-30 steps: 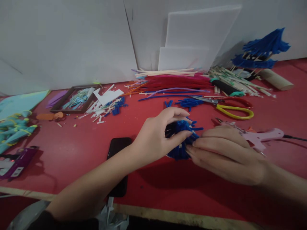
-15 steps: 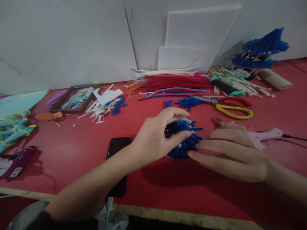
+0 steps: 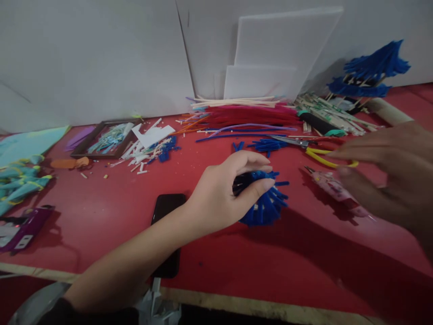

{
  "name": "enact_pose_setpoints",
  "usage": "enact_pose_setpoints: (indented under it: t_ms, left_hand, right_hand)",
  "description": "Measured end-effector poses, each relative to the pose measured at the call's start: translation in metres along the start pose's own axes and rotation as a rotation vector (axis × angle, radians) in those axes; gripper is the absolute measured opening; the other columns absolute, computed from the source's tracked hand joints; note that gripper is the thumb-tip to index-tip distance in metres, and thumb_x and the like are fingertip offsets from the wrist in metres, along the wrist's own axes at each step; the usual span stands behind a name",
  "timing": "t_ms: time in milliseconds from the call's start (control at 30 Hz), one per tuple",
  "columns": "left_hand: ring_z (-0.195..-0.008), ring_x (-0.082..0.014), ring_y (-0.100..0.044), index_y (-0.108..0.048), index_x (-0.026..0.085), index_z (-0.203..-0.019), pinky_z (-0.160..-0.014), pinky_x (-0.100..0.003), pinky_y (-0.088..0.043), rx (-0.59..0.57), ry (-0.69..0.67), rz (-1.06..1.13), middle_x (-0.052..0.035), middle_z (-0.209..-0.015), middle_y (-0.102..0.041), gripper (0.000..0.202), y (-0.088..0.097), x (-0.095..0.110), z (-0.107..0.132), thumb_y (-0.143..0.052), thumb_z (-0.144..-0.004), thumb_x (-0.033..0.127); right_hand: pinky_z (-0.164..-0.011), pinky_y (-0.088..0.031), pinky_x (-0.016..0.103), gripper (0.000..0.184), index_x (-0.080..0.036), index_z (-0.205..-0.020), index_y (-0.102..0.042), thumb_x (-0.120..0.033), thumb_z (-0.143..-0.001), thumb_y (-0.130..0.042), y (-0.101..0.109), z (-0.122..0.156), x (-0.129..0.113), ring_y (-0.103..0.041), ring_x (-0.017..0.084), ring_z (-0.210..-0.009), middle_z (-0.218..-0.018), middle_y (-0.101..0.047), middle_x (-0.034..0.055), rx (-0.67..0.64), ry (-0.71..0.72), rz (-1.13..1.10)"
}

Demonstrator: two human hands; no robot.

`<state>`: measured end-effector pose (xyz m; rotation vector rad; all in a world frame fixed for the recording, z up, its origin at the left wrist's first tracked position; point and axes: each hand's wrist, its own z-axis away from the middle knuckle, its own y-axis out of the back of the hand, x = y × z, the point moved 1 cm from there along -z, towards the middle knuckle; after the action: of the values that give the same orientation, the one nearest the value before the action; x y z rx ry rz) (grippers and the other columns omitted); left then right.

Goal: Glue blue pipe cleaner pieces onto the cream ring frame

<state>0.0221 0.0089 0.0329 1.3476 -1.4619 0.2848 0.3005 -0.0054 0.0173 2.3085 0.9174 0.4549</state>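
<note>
My left hand (image 3: 221, 194) is curled round a blue piece made of fuzzy pipe cleaner strips (image 3: 267, 210), whose short ends fan outward to the right. Its thumb and fingers press the top of the piece, and its inner side is partly covered by the hand. My right hand (image 3: 389, 171), smeared by motion, is over the right of the table with thumb and forefinger apart and nothing visible between them. Beneath and left of it lies a pink hot glue gun (image 3: 333, 186). Scissors (image 3: 313, 152) with yellow and red handles lie just behind, partly covered by the right hand.
Cut blue strips (image 3: 267, 145) lie behind the left hand, with red pipe cleaners (image 3: 250, 116) farther back. A black phone (image 3: 169, 232) lies by the left forearm. A blue tiered model (image 3: 370, 72) stands back right. A brown frame (image 3: 79, 149) holds scraps.
My right hand has let go of the blue piece's edge and moved right and up, uncovering the glue gun. My left hand keeps its hold in nearly the same place.
</note>
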Motion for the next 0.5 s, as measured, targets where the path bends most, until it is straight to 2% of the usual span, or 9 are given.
enact_pose_setpoints:
  t_ms: [67, 133, 200, 233, 300, 400, 500]
  left_hand:
    - [-0.113, -0.0196, -0.079, -0.063, 0.016, -0.113, -0.102, -0.027, -0.063, 0.021, -0.002, 0.008, -0.0103, -0.118, -0.081, 0.017, -0.001, 0.001, 0.0, -0.067, -0.099, 0.025]
    - [-0.112, -0.0188, -0.08, -0.064, 0.015, -0.112, -0.102, -0.026, -0.063, 0.029, -0.011, 0.004, -0.0104, -0.117, -0.082, 0.015, -0.003, 0.001, 0.001, -0.066, -0.099, 0.022]
    - [-0.112, -0.0183, -0.08, -0.064, 0.016, -0.112, -0.102, -0.026, -0.063, 0.032, -0.021, -0.016, -0.0099, -0.116, -0.082, 0.014, -0.003, 0.001, 0.002, -0.065, -0.099, 0.021]
    - [-0.112, -0.0183, -0.079, -0.064, 0.016, -0.113, -0.101, -0.026, -0.063, 0.032, -0.025, -0.025, -0.0098, -0.116, -0.082, 0.014, -0.004, 0.001, 0.002, -0.065, -0.099, 0.021]
    - [-0.113, -0.0188, -0.079, -0.063, 0.016, -0.114, -0.101, -0.027, -0.063, 0.03, -0.031, -0.036, -0.0099, -0.117, -0.081, 0.016, -0.004, 0.001, 0.002, -0.065, -0.1, 0.023]
    - [-0.112, -0.0196, -0.079, -0.065, 0.019, -0.115, -0.1, -0.029, -0.064, 0.023, -0.05, -0.049, -0.0091, -0.118, -0.081, 0.016, -0.001, 0.003, 0.0, -0.064, -0.102, 0.028]
    - [-0.114, -0.0206, -0.077, -0.07, 0.022, -0.113, -0.104, -0.032, -0.062, 0.022, -0.079, -0.1, -0.007, -0.12, -0.08, 0.018, 0.007, 0.004, -0.004, -0.07, -0.099, 0.034]
  right_hand:
    - [-0.082, -0.056, 0.044, 0.017, -0.028, -0.114, -0.065, -0.026, -0.102, -0.053, 0.005, 0.021, 0.027, -0.071, 0.024, -0.097, -0.096, -0.074, 0.0078, -0.089, -0.105, 0.067]
    - [-0.072, -0.056, 0.041, 0.034, -0.03, -0.115, -0.067, -0.05, -0.106, -0.041, 0.008, 0.051, 0.056, -0.074, 0.025, -0.096, -0.1, -0.075, 0.0096, -0.231, -0.207, 0.045]
    - [-0.055, -0.051, 0.037, 0.056, -0.03, -0.115, -0.071, -0.072, -0.101, -0.036, 0.008, 0.084, 0.084, -0.074, 0.022, -0.076, -0.095, -0.077, 0.0095, -0.391, -0.311, -0.026]
    - [-0.052, -0.05, 0.036, 0.062, -0.029, -0.112, -0.074, -0.079, -0.096, -0.042, 0.009, 0.098, 0.096, -0.074, 0.022, -0.072, -0.094, -0.078, 0.0097, -0.423, -0.366, -0.073]
    - [-0.048, -0.049, 0.03, 0.053, -0.029, -0.105, -0.078, -0.076, -0.092, -0.058, 0.01, 0.118, 0.113, -0.074, 0.019, -0.064, -0.086, -0.079, 0.0067, -0.516, -0.395, -0.234]
    - [-0.045, -0.051, 0.023, 0.037, -0.036, -0.117, -0.078, -0.061, -0.091, -0.07, 0.009, 0.125, 0.118, -0.076, 0.018, -0.062, -0.087, -0.081, 0.004, -0.629, -0.377, -0.434]
    - [-0.045, -0.054, 0.022, 0.038, -0.037, -0.129, -0.074, -0.052, -0.094, -0.07, 0.005, 0.115, 0.111, -0.077, 0.019, -0.065, -0.094, -0.082, 0.0068, -0.588, -0.272, -0.479]
